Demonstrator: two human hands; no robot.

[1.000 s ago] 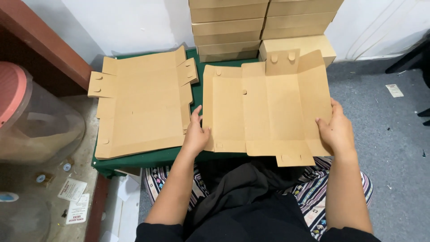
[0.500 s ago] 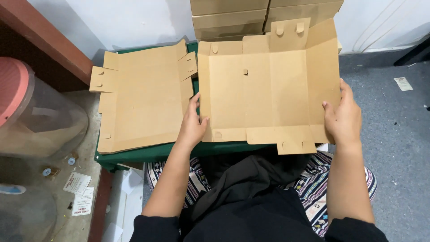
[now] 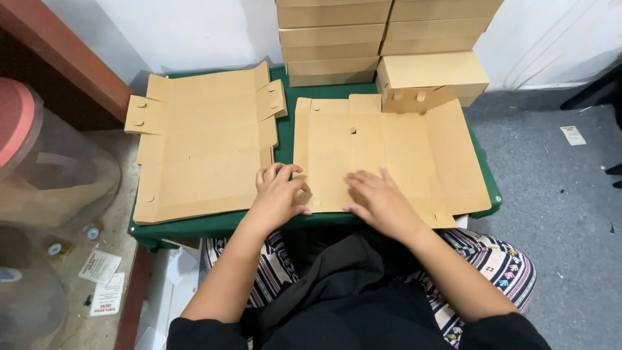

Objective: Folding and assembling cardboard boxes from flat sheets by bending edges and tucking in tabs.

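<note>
Head view: a seated person pressed both hands onto a flat, unfolded cardboard box blank (image 3: 389, 162) that lay on the right half of a low green table (image 3: 285, 139), its near edge at the table's front. The left hand (image 3: 277, 194) rested on the blank's near left corner with fingers curled over a small flap, seemingly pinching it, though the view did not settle whether the flap was truly gripped. The right hand (image 3: 382, 201) lay open and flat, palm down, on the near middle of the sheet, gripping nothing.

The blank looked like thin brown corrugated board, matte and dry, creased along straight score lines into panels, with small tabs and punched holes along its edges. By appearance it would be light and fairly stiff within each panel but ready to bend at the scores; it would likely slide easily on the smooth table top, and its tabs could crumple under a rough pull. The sensible holds seemed to be the side flaps and outer edges, near the folds.

Just beside it to the left, a stack of unfolded blanks (image 3: 201, 146) of the same brown board lay flat, one tab overhanging the table's edge. Behind both, finished boxes (image 3: 334, 39) stood piled against a white wall, with a single closed box (image 3: 431, 71) touching the blank's raised far flap. A clear plastic tub with a red lid (image 3: 39, 162) stood on the floor at left; grey carpet (image 3: 557, 214) spread at right
</note>
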